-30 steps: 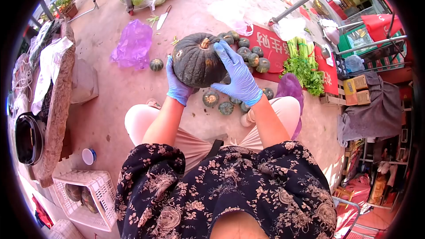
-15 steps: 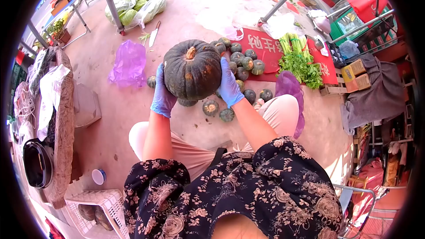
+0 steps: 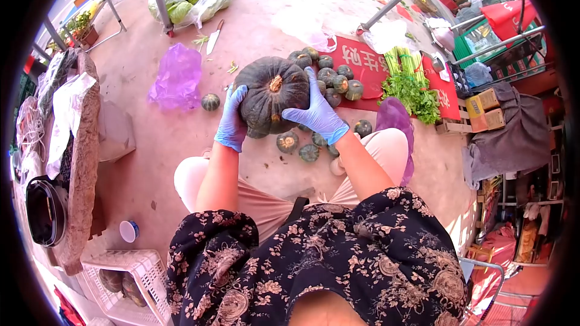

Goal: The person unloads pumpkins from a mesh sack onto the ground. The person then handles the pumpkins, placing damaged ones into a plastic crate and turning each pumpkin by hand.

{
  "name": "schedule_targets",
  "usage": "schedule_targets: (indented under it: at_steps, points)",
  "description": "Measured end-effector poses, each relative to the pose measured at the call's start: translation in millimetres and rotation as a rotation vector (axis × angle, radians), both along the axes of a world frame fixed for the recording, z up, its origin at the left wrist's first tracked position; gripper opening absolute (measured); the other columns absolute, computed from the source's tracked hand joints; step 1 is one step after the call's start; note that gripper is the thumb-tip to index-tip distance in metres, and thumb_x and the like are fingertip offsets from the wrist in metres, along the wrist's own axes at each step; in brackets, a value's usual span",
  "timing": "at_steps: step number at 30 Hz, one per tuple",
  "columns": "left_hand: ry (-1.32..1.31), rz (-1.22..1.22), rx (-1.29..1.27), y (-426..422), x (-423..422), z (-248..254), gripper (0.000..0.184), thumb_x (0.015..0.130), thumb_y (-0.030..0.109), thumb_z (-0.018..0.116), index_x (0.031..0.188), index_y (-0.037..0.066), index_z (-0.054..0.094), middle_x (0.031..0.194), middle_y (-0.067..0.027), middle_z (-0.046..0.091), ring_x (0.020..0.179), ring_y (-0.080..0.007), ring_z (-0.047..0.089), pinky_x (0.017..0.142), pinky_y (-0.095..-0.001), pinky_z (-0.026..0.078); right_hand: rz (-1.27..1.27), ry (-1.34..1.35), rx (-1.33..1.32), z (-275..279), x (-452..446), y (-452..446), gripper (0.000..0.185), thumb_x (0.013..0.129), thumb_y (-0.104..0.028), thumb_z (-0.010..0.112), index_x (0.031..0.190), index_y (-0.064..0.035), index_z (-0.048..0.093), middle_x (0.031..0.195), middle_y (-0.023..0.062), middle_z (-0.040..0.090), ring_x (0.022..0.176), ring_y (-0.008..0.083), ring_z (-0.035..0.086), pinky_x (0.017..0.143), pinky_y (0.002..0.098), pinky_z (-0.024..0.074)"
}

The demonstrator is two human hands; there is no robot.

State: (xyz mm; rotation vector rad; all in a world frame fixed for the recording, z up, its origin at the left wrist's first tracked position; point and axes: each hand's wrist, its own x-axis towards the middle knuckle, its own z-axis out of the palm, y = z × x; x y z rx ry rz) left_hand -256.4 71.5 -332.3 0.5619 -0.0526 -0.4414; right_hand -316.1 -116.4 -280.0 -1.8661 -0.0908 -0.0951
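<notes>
A large dark green pumpkin (image 3: 275, 93) is held up between my two hands, its tan stem facing the camera. On its left side my left hand (image 3: 233, 119), in a blue glove, wraps round the edge. My right hand (image 3: 319, 111), also gloved, grips the right side, with the thumb across the front. Below and behind it, several small green pumpkins (image 3: 309, 153) lie on the floor. One more small pumpkin (image 3: 210, 102) sits alone to the left, near a purple plastic bag (image 3: 176, 77).
A knife (image 3: 214, 37) lies beyond the purple bag, near bagged cabbages (image 3: 196, 0). Celery (image 3: 411, 84) rests on a red mat (image 3: 361, 66) at the right. A white crate (image 3: 130, 284) holding dark pumpkins stands at the lower left. Metal poles rise at the far side.
The large pumpkin has tipped and turned in my hands, its stem shifting right and slightly down since the last frame. My right thumb has come onto its front.
</notes>
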Motion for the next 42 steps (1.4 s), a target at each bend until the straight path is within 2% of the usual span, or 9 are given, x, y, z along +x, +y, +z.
schedule_targets:
  at_steps: [4,8,17,22,26,31,34,38,42]
  points:
    - [0.098,-0.06,-0.026,0.5,-2.0,-5.6,0.046,0.083,0.023,0.057,0.122,0.004,0.041,0.117,-0.0106,0.05,0.106,-0.0214,0.052,0.091,-0.0361,0.044,0.128,-0.196,-0.404,3.3,-12.6,-11.5,0.133,0.052,-0.037,0.086,0.138,0.0022,-0.008,0.139,0.0221,0.021,0.129,0.0272,0.026,0.105,0.0359,0.0254]
    - [-0.165,0.008,0.051,-6.5,-7.2,-0.5,0.054,0.081,0.02,0.061,0.126,0.003,0.038,0.119,-0.0106,0.049,0.109,-0.0213,0.049,0.094,-0.0349,0.041,0.09,0.123,0.492,4.7,-5.1,-22.3,0.096,0.07,-0.036,0.075,0.136,0.0031,0.017,0.128,0.0162,0.04,0.118,0.0221,0.041,0.099,0.0329,0.0335]
    - [-0.058,-0.071,0.041,-15.7,-8.0,-19.2,0.054,0.082,0.03,0.058,0.126,0.005,0.04,0.123,-0.0111,0.049,0.111,-0.0244,0.049,0.096,-0.0385,0.04,-0.427,-0.114,0.184,-44.8,-3.5,-32.5,0.031,0.094,-0.025,0.045,0.105,-0.0006,0.062,0.091,0.0043,0.064,0.087,0.0142,0.058,0.078,0.0255,0.0451]
    - [0.235,-0.189,-0.257,-18.6,-20.2,-15.9,0.058,0.085,0.052,0.044,0.124,0.009,0.047,0.122,-0.011,0.052,0.109,-0.0268,0.052,0.095,-0.0427,0.041,-0.285,0.026,0.607,-15.8,-7.4,-26.5,0.033,0.093,-0.03,0.045,0.11,-0.0055,0.058,0.097,0.0044,0.062,0.09,0.0131,0.056,0.082,0.0268,0.0442]
    - [0.236,-0.159,-0.057,-18.8,-17.9,-2.8,0.06,0.085,0.054,0.041,0.123,0.008,0.047,0.119,-0.0102,0.054,0.108,-0.0241,0.053,0.093,-0.0409,0.042,-0.138,0.276,1.318,-1.0,-3.9,-1.8,0.041,0.09,-0.04,0.047,0.115,-0.0085,0.054,0.11,0.0061,0.059,0.102,0.0149,0.053,0.09,0.0296,0.0418]
    - [0.243,-0.192,0.055,-9.8,-5.9,-7.4,0.045,0.087,0.037,0.046,0.118,0.005,0.049,0.113,-0.0113,0.057,0.1,-0.0225,0.057,0.087,-0.0374,0.047,-0.21,0.34,0.914,-0.6,-1.6,-3.0,0.044,0.09,-0.043,0.046,0.113,-0.0068,0.056,0.11,0.0092,0.06,0.102,0.0197,0.055,0.091,0.0293,0.0415]
    - [0.169,-0.24,-0.074,-19.8,-4.4,-13.7,0.042,0.088,0.034,0.044,0.116,0.003,0.05,0.112,-0.0119,0.058,0.098,-0.0228,0.058,0.086,-0.0379,0.048,-0.302,-0.028,0.068,-10.4,16.2,-8.2,0.046,0.091,-0.039,0.046,0.113,0.0001,0.055,0.109,0.0148,0.06,0.102,0.0226,0.055,0.091,0.0305,0.0411]
    - [-0.114,-0.102,-0.119,-34.0,-18.1,-17.3,0.04,0.093,0.024,0.032,0.125,0.004,0.044,0.123,-0.0113,0.051,0.11,-0.0225,0.052,0.095,-0.0382,0.042,-0.127,-0.57,-0.423,32.5,21.2,11.3,0.042,0.089,-0.029,0.048,0.114,0.0044,0.052,0.109,0.0199,0.057,0.106,0.0306,0.053,0.094,0.0346,0.0386]
    - [-0.019,-0.22,-0.541,-34.6,-18.3,-0.1,0.048,0.092,0.036,0.029,0.129,0.008,0.04,0.13,-0.011,0.045,0.119,-0.0243,0.044,0.102,-0.0398,0.033,-0.117,-0.633,-0.879,52.3,-9.9,44.0,0.057,0.083,-0.033,0.054,0.129,-0.0013,0.04,0.131,0.0183,0.04,0.123,0.0362,0.035,0.104,0.0429,0.0247]
